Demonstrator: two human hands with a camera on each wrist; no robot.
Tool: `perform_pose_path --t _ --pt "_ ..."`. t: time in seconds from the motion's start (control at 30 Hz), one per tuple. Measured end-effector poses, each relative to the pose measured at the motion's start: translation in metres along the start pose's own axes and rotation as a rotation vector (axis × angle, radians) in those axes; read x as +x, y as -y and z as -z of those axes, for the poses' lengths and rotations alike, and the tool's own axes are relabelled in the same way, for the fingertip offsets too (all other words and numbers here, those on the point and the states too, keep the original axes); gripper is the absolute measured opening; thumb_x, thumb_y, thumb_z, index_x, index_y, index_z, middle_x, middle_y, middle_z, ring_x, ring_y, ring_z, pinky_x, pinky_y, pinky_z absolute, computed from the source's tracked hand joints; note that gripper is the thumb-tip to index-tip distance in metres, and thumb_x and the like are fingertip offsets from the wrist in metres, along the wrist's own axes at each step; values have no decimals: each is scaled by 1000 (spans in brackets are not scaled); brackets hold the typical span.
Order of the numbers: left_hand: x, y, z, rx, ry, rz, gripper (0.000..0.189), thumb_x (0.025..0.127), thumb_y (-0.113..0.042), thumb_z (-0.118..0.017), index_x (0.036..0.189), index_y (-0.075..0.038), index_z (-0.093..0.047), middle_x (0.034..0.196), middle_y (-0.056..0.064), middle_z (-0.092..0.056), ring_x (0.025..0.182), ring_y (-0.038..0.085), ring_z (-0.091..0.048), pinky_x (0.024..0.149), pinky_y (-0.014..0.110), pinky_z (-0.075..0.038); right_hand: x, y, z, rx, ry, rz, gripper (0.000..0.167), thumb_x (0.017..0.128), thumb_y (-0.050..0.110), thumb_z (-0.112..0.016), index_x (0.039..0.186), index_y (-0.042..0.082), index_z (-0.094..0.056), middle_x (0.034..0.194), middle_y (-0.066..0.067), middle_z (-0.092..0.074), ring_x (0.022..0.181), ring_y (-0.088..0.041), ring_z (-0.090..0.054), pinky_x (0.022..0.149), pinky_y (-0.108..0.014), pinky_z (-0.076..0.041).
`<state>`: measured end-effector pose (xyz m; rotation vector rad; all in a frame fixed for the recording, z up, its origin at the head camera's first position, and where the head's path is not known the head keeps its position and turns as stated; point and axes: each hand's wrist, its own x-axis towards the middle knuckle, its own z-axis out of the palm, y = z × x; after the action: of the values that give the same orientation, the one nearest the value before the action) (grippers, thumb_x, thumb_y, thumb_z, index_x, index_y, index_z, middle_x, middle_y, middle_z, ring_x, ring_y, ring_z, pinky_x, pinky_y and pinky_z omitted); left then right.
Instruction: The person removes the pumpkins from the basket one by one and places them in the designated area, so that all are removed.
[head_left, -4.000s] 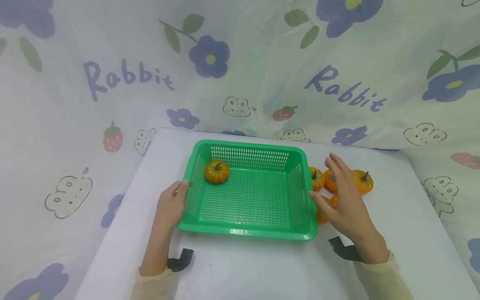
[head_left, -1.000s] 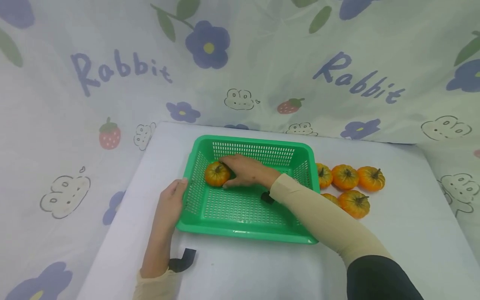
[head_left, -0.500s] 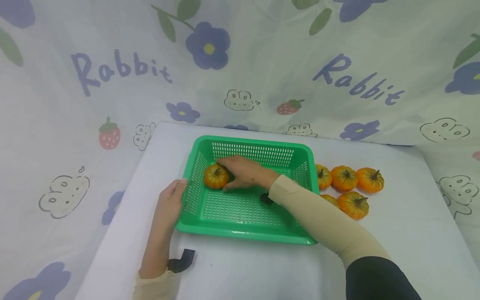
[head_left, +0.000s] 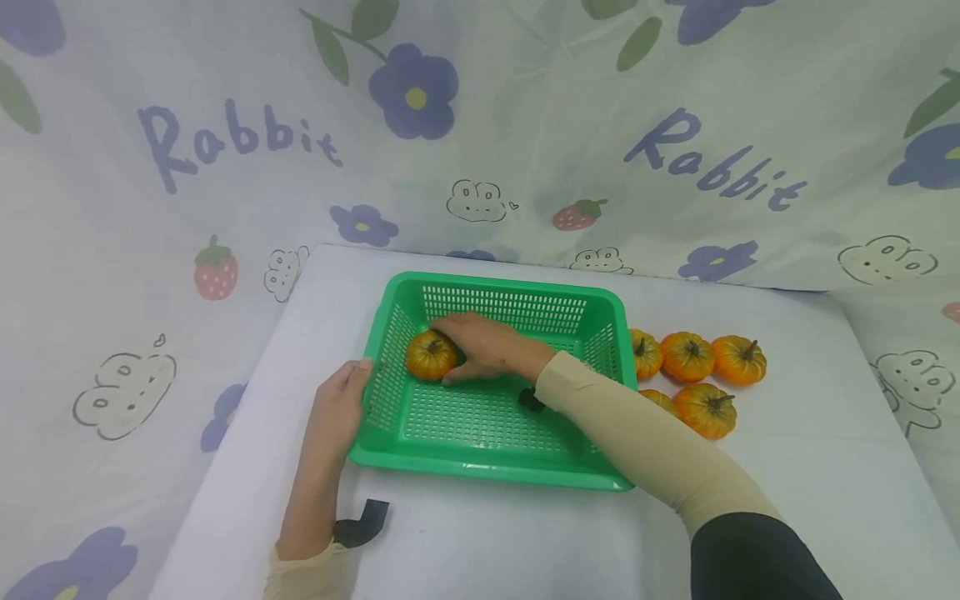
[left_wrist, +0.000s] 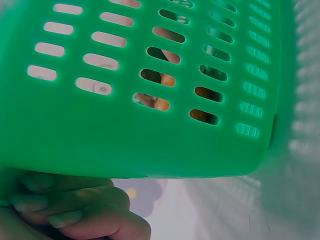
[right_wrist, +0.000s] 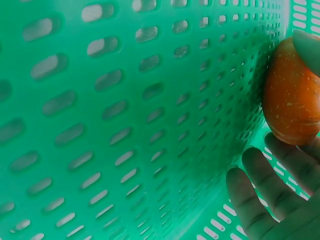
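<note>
A small orange pumpkin (head_left: 429, 357) sits inside the green plastic basket (head_left: 487, 472), near its left wall. My right hand (head_left: 487, 343) reaches across the basket and grips that pumpkin from the right side. In the right wrist view, the thumb lies on one side of the pumpkin (right_wrist: 290, 100), with fingertips against the other; some fingers stretch past it. My left hand (head_left: 336, 407) holds the basket's left rim, its thumb on top. The left wrist view shows curled fingers (left_wrist: 95, 210) beside the basket's perforated wall (left_wrist: 125, 145).
Several more pumpkins (head_left: 687, 357) lie on the white table (head_left: 810, 467) just right of the basket, some partly hidden by its rim and my right sleeve (head_left: 637, 442). A printed cloth (head_left: 480, 150) hangs behind and beside the table.
Four seconds ago my right hand was at the basket's right rim; now it grips the pumpkin inside. That pumpkin has since shifted slightly nearer. My left hand has stayed on the left rim.
</note>
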<state>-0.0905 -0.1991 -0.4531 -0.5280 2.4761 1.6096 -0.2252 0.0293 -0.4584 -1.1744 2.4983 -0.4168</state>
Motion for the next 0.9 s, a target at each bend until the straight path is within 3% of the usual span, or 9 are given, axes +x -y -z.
perform_pose_path --t 0.3,0.5,0.7,0.9 --pt "-1 0 1 -9 -3 1 64 108 -62 -35 126 -7 -64 101 15 -66 87 26 -62 72 34 -53 -1 5 1 25 -10 -10 82 85 42 -88 151 15 -48 139 -3 -59 125 -21 -54 102 -37 -49" --pt "0 1 0 1 -13 -3 66 108 -63 -35 124 -7 -65 98 14 -67 85 26 -63 71 34 -53 -1 5 0 11 -7 -26 88 85 42 -86 156 13 -42 145 -6 -55 129 -22 -53 104 -38 -48" --pt "-1 2 0 4 -1 15 67 108 -64 -34 126 -7 -65 100 14 -67 89 26 -61 76 35 -50 0 5 -2 6 5 -24 86 86 44 -84 155 11 -44 136 -6 -55 115 -17 -56 96 -34 -51" --pt "-3 0 2 13 -6 9 67 108 -63 -34 127 -7 -64 99 14 -67 88 26 -61 75 36 -50 0 8 3 27 -12 -7 86 87 42 -84 153 6 -44 139 -6 -58 119 -18 -56 97 -33 -50"
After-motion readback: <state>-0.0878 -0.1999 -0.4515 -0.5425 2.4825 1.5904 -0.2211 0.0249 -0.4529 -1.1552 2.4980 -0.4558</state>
